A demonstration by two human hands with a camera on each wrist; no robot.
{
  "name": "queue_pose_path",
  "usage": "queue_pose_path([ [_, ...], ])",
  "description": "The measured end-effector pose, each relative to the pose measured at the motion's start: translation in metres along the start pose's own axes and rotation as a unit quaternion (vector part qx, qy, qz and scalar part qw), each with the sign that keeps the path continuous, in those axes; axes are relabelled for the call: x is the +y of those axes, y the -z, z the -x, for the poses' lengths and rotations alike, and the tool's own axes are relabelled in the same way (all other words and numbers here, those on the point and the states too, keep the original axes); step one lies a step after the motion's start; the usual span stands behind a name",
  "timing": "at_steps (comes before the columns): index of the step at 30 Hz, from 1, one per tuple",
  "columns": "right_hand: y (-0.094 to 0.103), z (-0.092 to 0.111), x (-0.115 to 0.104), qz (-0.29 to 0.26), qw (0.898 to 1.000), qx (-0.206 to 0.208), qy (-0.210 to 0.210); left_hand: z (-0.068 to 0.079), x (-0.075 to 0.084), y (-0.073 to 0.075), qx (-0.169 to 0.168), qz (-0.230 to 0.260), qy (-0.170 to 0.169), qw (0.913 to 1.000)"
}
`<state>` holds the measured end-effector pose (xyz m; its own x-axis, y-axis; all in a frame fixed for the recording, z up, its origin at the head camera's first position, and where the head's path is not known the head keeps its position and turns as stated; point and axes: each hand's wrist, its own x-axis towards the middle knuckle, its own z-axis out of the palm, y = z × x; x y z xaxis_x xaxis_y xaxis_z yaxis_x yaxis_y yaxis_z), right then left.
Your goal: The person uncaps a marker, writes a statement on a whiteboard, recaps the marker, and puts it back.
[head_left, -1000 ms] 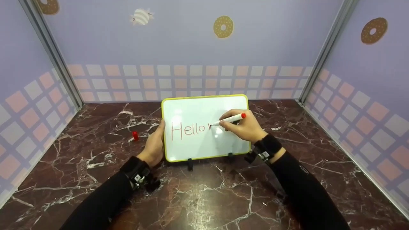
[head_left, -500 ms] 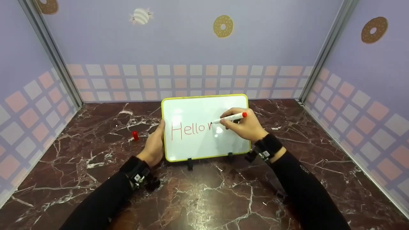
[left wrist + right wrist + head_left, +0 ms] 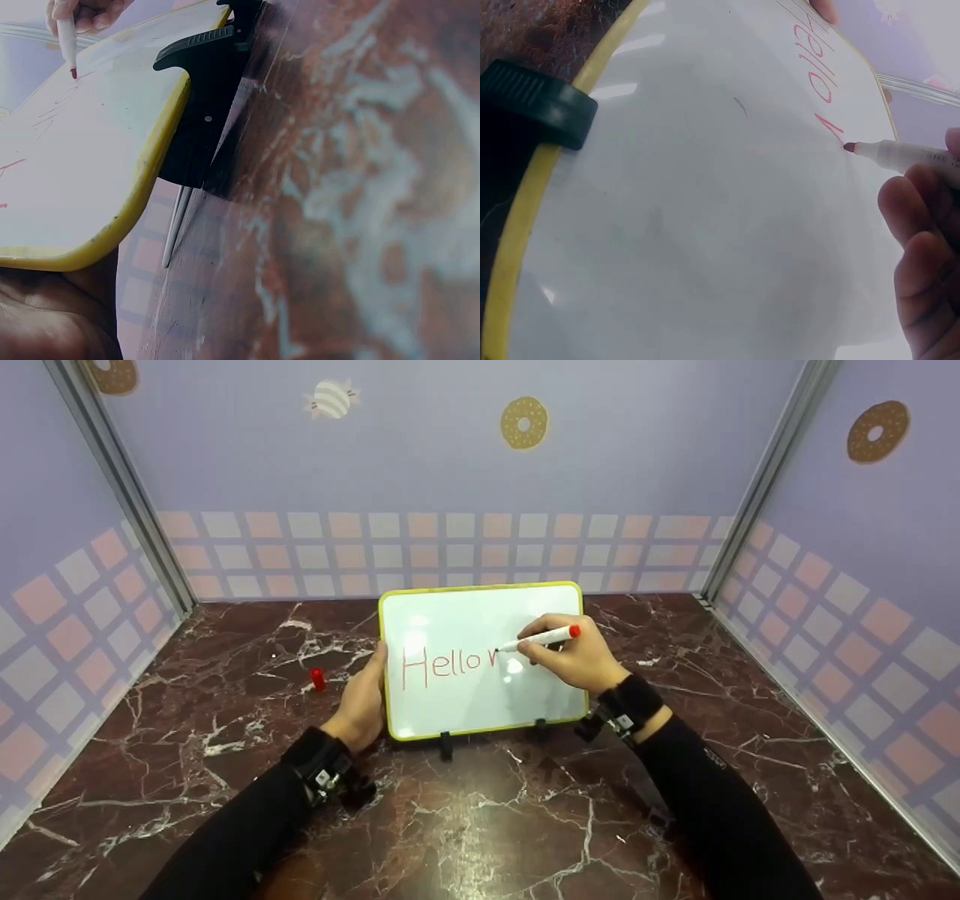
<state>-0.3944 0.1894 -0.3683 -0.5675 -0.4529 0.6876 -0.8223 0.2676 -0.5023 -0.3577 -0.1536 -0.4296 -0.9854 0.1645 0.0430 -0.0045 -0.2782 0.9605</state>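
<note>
A whiteboard (image 3: 450,619) with a yellow rim stands tilted back on a black stand (image 3: 206,90). "Hello" is written across it in thin red, followed by a short angular stroke. My left hand (image 3: 360,705) holds the board's left edge, thumb along the side and the other fingers hidden behind it. A white marker (image 3: 551,637) with a red end is pinched in my right hand (image 3: 581,660). Its red tip meets the end of the last stroke in the right wrist view, where the fingertips (image 3: 901,202) curl below the barrel.
The red marker cap (image 3: 318,679) lies on the dark marbled table (image 3: 495,825), left of the left hand. Patterned wall panels (image 3: 420,457) with metal corner posts enclose the back and both sides.
The marker tip has moved slightly up and right on the board, lengthening the stroke after "Hello". In the last half second it has barely moved. The left hand and board stay in place.
</note>
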Motion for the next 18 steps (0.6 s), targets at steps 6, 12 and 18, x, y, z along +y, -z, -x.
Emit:
queue_pose_path([
  [6, 0.0002, 0.0005, -0.0009, -0.015, 1.000, -0.003, -0.015, -0.0005, -0.0003, 0.0000, 0.007, -0.009, 0.000, 0.9999],
  [12, -0.0004, 0.0013, -0.0018, -0.024, 0.999, -0.011, -0.021, -0.0014, -0.0008, -0.0001, 0.010, -0.009, -0.001, 0.9999],
  [18, 0.0000, 0.0014, -0.0017, -0.025, 0.999, -0.025, -0.019, -0.0028, -0.0009, -0.0008, 0.020, -0.004, -0.002, 0.9998],
])
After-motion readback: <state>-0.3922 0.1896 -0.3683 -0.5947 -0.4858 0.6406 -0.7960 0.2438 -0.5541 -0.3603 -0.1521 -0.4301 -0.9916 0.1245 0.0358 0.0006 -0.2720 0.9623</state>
